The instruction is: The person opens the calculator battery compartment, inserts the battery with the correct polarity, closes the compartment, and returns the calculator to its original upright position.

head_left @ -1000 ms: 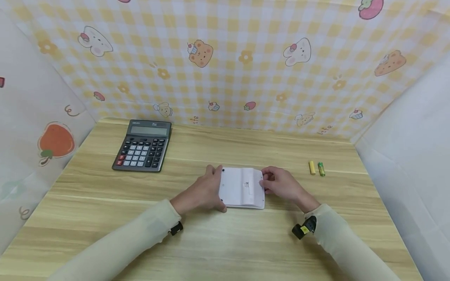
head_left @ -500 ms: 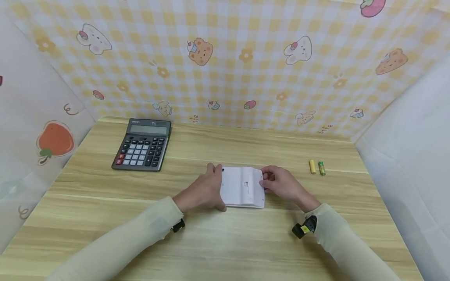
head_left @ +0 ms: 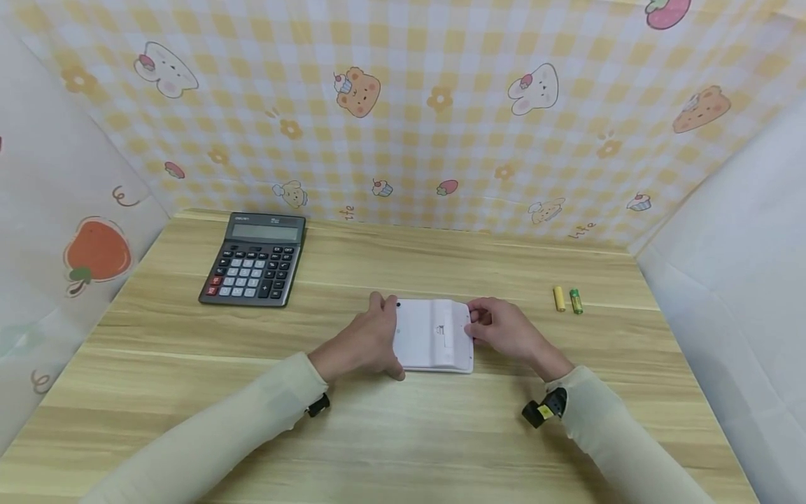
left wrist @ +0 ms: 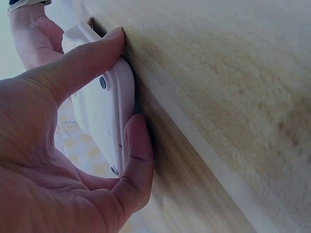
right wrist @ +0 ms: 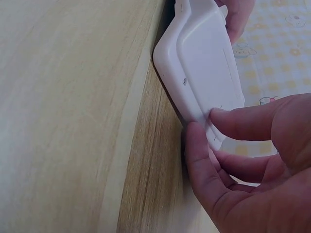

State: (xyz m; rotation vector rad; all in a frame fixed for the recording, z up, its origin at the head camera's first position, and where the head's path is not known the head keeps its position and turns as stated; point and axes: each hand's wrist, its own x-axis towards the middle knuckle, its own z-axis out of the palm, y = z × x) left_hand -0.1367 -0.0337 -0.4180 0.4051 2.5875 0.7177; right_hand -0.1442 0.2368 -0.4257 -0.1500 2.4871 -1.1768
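A white calculator (head_left: pixel 415 334) lies face down on the wooden table, its back with dark rubber feet and a raised section facing up. My left hand (head_left: pixel 370 341) grips its left end, the thumb at the near edge and the fingers around the far side. In the left wrist view, the calculator (left wrist: pixel 99 116) sits between thumb and curled fingers. My right hand (head_left: pixel 508 332) pinches the right end. In the right wrist view, the thumb presses on the back of the calculator (right wrist: pixel 209 63) while the fingers hold its edge from beneath. The keys and screen are hidden.
A dark grey calculator (head_left: pixel 255 260) lies face up at the back left. Two small batteries, one yellow (head_left: pixel 559 299) and one green (head_left: pixel 576 301), lie to the right beyond my right hand. A yellow checked cloth (head_left: pixel 403 140) hangs behind the table (head_left: pixel 441 441).
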